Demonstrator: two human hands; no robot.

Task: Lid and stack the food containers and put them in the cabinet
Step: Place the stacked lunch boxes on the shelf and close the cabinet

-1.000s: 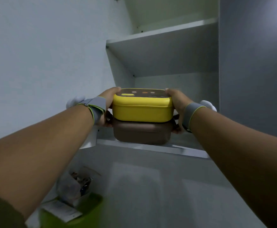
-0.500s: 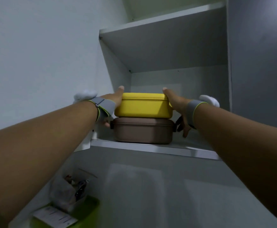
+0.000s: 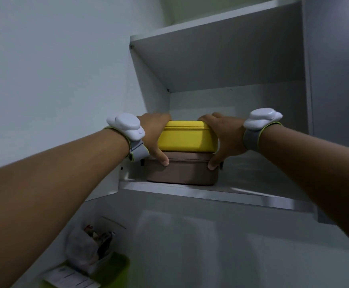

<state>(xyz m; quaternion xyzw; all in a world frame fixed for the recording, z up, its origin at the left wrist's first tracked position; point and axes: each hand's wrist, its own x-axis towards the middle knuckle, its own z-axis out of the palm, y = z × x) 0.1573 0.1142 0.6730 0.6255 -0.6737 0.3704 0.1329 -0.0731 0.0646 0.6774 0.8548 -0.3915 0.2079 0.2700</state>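
Observation:
A yellow lidded container [image 3: 186,137] sits stacked on a brown lidded container [image 3: 184,173], and the stack stands on the lower shelf [image 3: 211,195] of the open white cabinet. My left hand [image 3: 154,138] grips the stack's left side, fingers over the yellow lid, thumb on the brown lid's front edge. My right hand [image 3: 221,140] grips the right side the same way, thumb down by the brown container's clasp. Each wrist wears a white device on a grey band.
An upper shelf [image 3: 221,55] hangs above the stack, with the cabinet's left wall [image 3: 148,86] close beside my left hand and its right wall [image 3: 308,80] farther off. Below the cabinet, a green bin [image 3: 111,269] with a plastic bag [image 3: 86,248] stands at lower left.
The stack has moved further onto the lower shelf and rests there. Both hands have turned over, backs up, with thumbs now on the brown container's front. The camera has tilted upward.

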